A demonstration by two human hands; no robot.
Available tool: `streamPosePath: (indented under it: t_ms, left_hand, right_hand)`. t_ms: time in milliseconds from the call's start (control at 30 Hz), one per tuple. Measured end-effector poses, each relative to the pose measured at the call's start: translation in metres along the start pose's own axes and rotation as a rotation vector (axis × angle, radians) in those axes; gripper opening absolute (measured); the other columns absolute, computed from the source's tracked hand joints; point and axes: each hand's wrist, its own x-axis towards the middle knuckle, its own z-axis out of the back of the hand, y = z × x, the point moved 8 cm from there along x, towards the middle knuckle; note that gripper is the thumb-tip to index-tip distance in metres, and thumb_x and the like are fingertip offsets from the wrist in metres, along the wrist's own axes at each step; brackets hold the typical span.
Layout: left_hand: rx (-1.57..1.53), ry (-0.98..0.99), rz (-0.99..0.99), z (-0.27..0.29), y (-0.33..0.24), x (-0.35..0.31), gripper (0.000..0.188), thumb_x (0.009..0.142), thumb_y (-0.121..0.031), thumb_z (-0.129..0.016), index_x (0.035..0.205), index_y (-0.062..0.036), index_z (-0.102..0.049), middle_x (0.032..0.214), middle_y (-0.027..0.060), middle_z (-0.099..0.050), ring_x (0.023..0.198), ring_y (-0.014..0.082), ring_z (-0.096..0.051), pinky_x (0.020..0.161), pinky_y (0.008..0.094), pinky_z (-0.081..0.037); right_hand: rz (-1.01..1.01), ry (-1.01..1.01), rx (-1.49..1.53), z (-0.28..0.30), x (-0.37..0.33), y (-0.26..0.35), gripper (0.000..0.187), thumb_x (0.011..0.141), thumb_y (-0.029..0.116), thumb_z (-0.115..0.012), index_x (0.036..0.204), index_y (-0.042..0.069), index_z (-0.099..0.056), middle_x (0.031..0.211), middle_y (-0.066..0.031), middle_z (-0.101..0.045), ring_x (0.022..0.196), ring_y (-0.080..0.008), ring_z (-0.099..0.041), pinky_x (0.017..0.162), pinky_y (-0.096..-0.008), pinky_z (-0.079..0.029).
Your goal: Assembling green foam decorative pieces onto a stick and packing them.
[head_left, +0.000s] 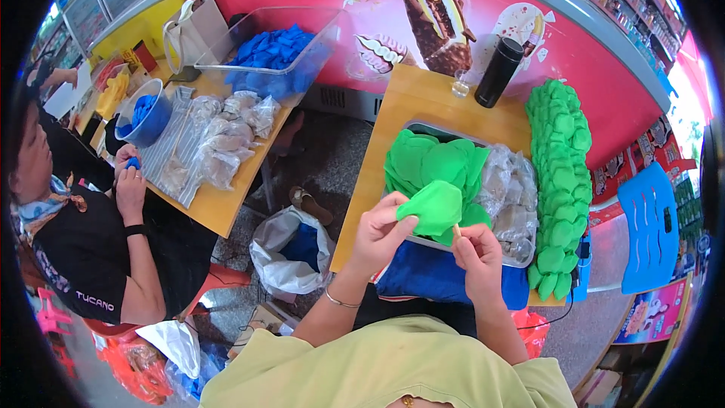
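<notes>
Above a metal tray (522, 261) on the wooden table, my left hand (380, 233) pinches a green fabric piece (435, 207) between thumb and fingers. A short thin wooden stick (456, 232) is closed in the fingers of my right hand (479, 254), its tip at the piece's lower right edge. Whether the tip goes inside the fabric I cannot tell. Behind my hands a heap of flat green pieces (434, 157) fills the tray's left part. Clear plastic bags (508, 196) with pale contents lie in its right part.
Overlapping green pieces (559, 181) form a long stack along the table's right edge. A black flask (499, 72) and small glass (460, 85) stand behind. At left, a co-worker (91, 234) handles blue fabric near a blue-filled clear bin (291, 79). A white sack (279, 276) sits between the tables.
</notes>
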Motion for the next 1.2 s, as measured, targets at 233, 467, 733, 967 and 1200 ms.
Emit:
streamPosePath:
  t_ms: [233, 467, 733, 967, 1200]
  left_hand:
    - [0.142, 0.03, -0.068, 0.005, -0.017, 0.006, 0.014, 0.079, 0.002, -0.063, 0.093, 0.0046, -0.065, 0.089, 0.0046, -0.054, 0.077, 0.0073, -0.05, 0.065, 0.0184, -0.04]
    - [0.177, 0.026, -0.055, 0.007, -0.018, 0.008, 0.01, 0.077, 0.001, -0.066, 0.086, 0.0047, -0.066, 0.08, 0.0032, -0.054, 0.069, 0.0067, -0.049, 0.057, 0.0194, -0.038]
    - [0.126, 0.101, 0.056, -0.003, -0.011, 0.004, 0.008, 0.076, 0.001, -0.068, 0.083, 0.0035, -0.066, 0.073, 0.0021, -0.056, 0.065, 0.0065, -0.05, 0.055, 0.0206, -0.038]
    - [0.148, 0.109, 0.029, 0.001, -0.014, 0.005, 0.008, 0.075, 0.002, -0.067, 0.083, 0.0028, -0.066, 0.072, 0.0021, -0.056, 0.065, 0.0064, -0.05, 0.055, 0.0204, -0.038]
    - [0.137, 0.101, 0.074, 0.006, -0.01, 0.011, 0.008, 0.076, 0.0, -0.067, 0.084, 0.0031, -0.065, 0.071, 0.0014, -0.055, 0.064, 0.0061, -0.05, 0.054, 0.021, -0.037]
  right_hand:
    - [0.192, 0.019, -0.429, 0.003, -0.003, 0.008, 0.011, 0.084, -0.002, -0.059, 0.094, 0.0, -0.06, 0.08, -0.0019, -0.06, 0.071, -0.0046, -0.052, 0.06, -0.0191, -0.041]
    - [0.252, 0.086, -0.613, -0.005, -0.001, 0.012, 0.013, 0.082, -0.004, -0.061, 0.094, -0.001, -0.061, 0.081, -0.0045, -0.061, 0.073, -0.0069, -0.057, 0.062, -0.0199, -0.045]
    - [0.196, 0.126, -0.41, -0.004, -0.002, -0.002, 0.014, 0.082, -0.005, -0.06, 0.094, 0.0, -0.06, 0.086, -0.0062, -0.061, 0.078, -0.0103, -0.058, 0.067, -0.0217, -0.046]
    - [0.163, 0.137, -0.358, -0.005, -0.003, -0.01, 0.013, 0.083, -0.005, -0.059, 0.094, 0.0, -0.059, 0.087, -0.0051, -0.06, 0.079, -0.0094, -0.057, 0.07, -0.0218, -0.045]
    - [0.131, 0.145, -0.302, -0.008, 0.008, -0.015, 0.01, 0.082, -0.004, -0.06, 0.091, -0.001, -0.058, 0.085, -0.0046, -0.059, 0.075, -0.0086, -0.056, 0.067, -0.0217, -0.044]
